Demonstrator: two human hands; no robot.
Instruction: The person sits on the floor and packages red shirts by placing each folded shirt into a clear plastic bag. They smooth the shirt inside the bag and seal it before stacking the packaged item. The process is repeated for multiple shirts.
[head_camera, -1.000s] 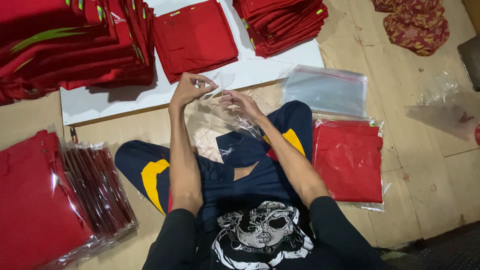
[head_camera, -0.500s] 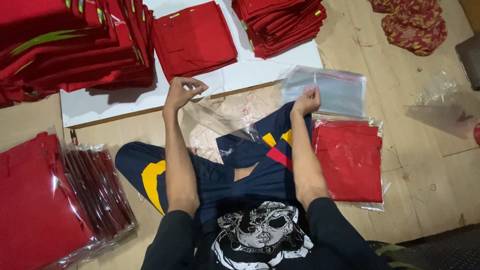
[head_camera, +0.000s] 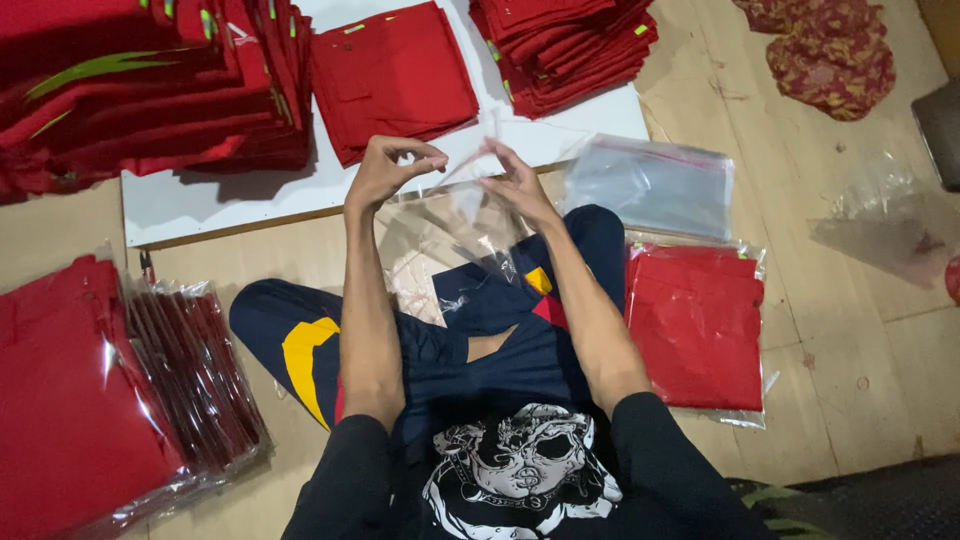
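Both my hands pinch the clear plastic bag (head_camera: 455, 215) at its top edge, left hand (head_camera: 385, 170), right hand (head_camera: 515, 180), holding it over my lap, probably to spread its mouth; folded red garment (head_camera: 390, 75) lies just beyond.

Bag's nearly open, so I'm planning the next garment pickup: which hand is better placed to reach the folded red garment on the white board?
Probably the left hand: it holds the clear bag just below the folded red garment. The right hand sits farther from it.

Wooden floor (head_camera: 870, 400), white board (head_camera: 200, 205), bagged red garments (head_camera: 695, 325), empty bags (head_camera: 650, 185)
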